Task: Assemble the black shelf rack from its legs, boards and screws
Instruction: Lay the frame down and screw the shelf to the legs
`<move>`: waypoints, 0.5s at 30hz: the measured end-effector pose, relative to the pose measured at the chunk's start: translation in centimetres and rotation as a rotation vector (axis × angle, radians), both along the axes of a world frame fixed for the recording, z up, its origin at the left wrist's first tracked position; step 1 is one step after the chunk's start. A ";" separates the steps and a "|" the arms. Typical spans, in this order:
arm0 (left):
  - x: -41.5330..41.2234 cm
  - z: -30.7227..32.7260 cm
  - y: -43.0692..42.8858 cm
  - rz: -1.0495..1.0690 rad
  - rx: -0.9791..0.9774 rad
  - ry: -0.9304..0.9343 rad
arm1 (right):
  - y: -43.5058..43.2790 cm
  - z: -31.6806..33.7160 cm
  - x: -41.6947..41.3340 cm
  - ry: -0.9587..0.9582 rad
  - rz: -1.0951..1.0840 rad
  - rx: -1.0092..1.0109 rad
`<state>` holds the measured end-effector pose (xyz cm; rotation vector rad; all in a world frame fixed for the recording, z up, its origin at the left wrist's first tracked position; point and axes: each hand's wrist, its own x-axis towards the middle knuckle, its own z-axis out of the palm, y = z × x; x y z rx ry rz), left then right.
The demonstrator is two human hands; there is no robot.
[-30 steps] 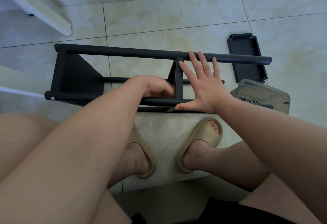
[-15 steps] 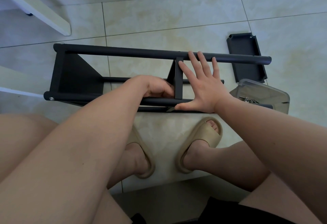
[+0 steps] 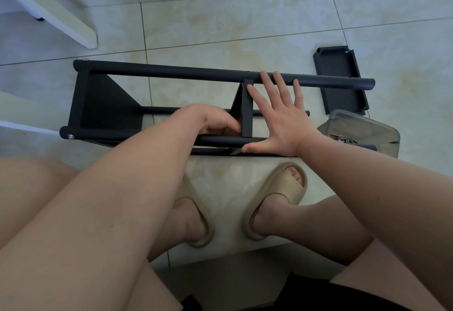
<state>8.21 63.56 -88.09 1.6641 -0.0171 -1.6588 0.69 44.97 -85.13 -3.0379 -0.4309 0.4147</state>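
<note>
The black shelf rack [image 3: 171, 75] lies on its side on the tiled floor in front of my feet, its round legs running left to right. One board [image 3: 103, 104] sits fixed at the left end. A second board [image 3: 247, 109] stands on edge near the middle. My right hand [image 3: 282, 119] lies flat with fingers spread against that middle board, thumb on the near leg. My left hand [image 3: 215, 121] is curled just left of the board above the near leg; what its fingers hold is hidden.
A loose black board [image 3: 340, 77] lies on the floor at the right. A clear plastic container [image 3: 367, 129] with several screws sits beside the rack's right end. A white furniture leg [image 3: 61, 18] slants at upper left. My sandalled feet [image 3: 277, 200] are below the rack.
</note>
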 end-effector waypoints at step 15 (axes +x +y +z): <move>0.6 -0.5 -0.2 0.016 0.014 -0.034 | 0.0 -0.1 0.0 0.000 0.003 -0.002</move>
